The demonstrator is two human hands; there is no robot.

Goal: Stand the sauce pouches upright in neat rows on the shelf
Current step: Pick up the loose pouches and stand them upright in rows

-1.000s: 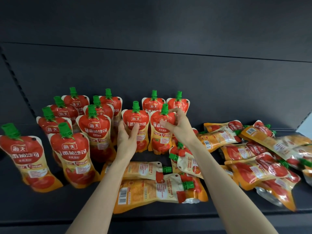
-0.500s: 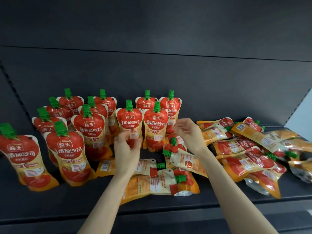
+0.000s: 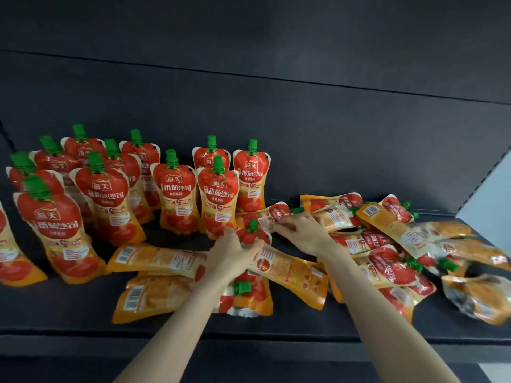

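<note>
left hand: fingers are closed around the top of a lying red and orange plastic sauce pouch with green cap, near its cap, probably to lift it by the stiff end.
right hand: it pinches the neck of a second lying pouch just behind the fingers; how firm the hold is, i cannot tell.
standing pouches: they are behind and to the left of the left hand, upright in rough rows with labels to the front.
nearest standing pouch: it is just behind the left hand; the free place beside it seems to be the next spot.
lying pile: many pouches lie flat, overlapped, to the right of the right hand and under both forearms.
dark shelf board: it carries everything.
progress: i judge about half is done.
risk: soft pouches can fall and push over their neighbours.
</note>
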